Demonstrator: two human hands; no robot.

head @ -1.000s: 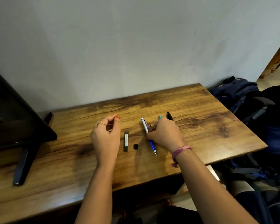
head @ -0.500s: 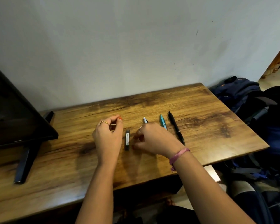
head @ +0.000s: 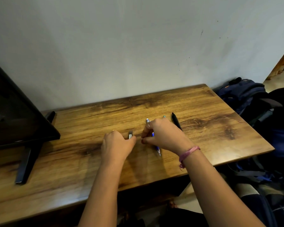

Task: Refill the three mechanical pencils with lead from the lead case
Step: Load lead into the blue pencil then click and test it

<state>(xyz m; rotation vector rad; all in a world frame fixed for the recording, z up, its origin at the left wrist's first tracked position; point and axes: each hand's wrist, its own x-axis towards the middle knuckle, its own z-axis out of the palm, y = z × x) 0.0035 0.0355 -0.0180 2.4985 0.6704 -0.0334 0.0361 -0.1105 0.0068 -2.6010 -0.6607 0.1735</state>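
Note:
The black lead case [head: 130, 134] lies on the wooden table [head: 203, 128]. My left hand [head: 117, 145] has curled fingers closed on the case's near end. My right hand [head: 165, 135] is just right of the case, its fingertips pinched together where the small black cap lay; the cap itself is hidden. Under this hand lies the blue and white pencil [head: 158, 149], with its tip pointing toward me. Only the top of the teal pencil [head: 164, 116] shows past the knuckles. The black pencil [head: 175, 120] lies beside it on the right.
A dark monitor [head: 15, 115] on a black stand [head: 25, 164] fills the table's left side. Blue backpacks [head: 243, 94] and dark bags sit on the floor past the table's right edge. A plain wall rises behind the table.
My left hand dropped from a raised pinch onto the lead case. My right hand left the pencils, moved left over the small cap and closed its fingertips there.

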